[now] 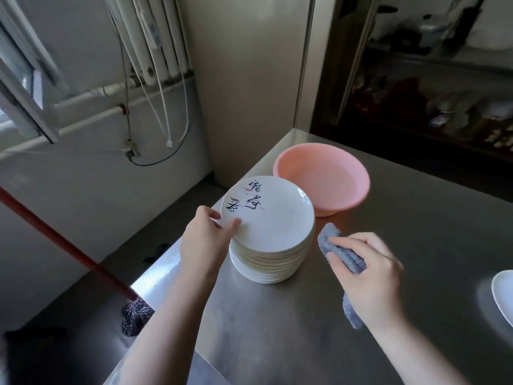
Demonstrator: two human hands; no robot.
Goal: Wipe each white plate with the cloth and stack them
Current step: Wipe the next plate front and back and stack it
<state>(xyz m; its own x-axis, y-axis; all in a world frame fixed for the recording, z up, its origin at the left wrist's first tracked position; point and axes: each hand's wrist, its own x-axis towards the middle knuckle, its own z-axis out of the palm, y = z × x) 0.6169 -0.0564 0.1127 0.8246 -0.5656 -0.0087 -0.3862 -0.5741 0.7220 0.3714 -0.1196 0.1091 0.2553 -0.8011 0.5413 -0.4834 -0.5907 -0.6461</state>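
Note:
A stack of several white plates (pixel 270 262) stands on the steel table (pixel 305 329). The top plate (pixel 273 218) bears black brush characters and pink marks. My left hand (pixel 206 237) pinches this top plate at its left rim, thumb on the upper face and fingers under the edge. My right hand (pixel 366 270) grips a grey cloth (pixel 340 252) just right of the stack, apart from the plates. The edge of another white plate (pixel 503 295) shows at the frame's right border.
A pink plastic basin (pixel 323 179) sits behind the stack, touching it. A red-handled mop (pixel 69 245) leans at the table's left edge. A dark shelf unit (pixel 430 93) stands behind the table, a wall with pipes and cables to the left.

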